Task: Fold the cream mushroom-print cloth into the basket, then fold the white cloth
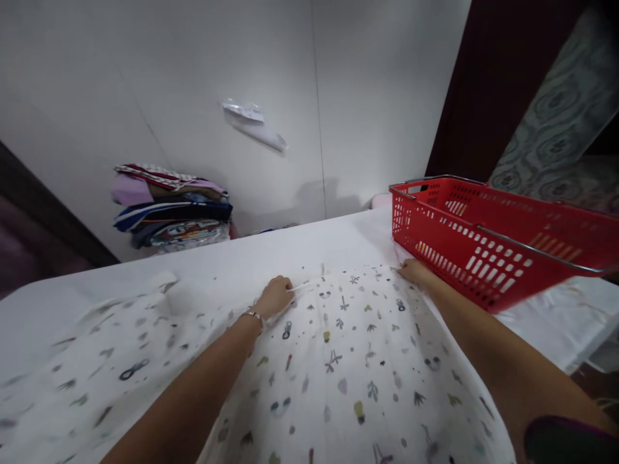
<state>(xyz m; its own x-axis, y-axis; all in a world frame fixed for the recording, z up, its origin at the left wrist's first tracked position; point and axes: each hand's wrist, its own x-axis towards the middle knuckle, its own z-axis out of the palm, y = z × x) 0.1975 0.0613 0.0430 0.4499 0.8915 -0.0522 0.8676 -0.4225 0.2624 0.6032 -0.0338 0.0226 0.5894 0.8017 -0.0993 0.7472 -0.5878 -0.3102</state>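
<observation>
A thin white cloth [348, 361] printed with small grey, green and yellow motifs lies spread over the white table and hangs toward me. My left hand [277, 295], with a bracelet at the wrist, is closed on a fold of this fabric near its far edge. At the far right corner, my right hand [412, 271] pinches the same cloth; its fingertips are partly hidden. Between the two hands the material lies fairly flat. To the left of my left forearm it is rumpled, with loose folds.
A red plastic basket [435, 222] with metal handles stands on the table [309, 245] just beyond my right forearm. Folded clothes [174, 206] are stacked behind the table at the left. A paper in a clear sleeve [254, 122] is on the white wall.
</observation>
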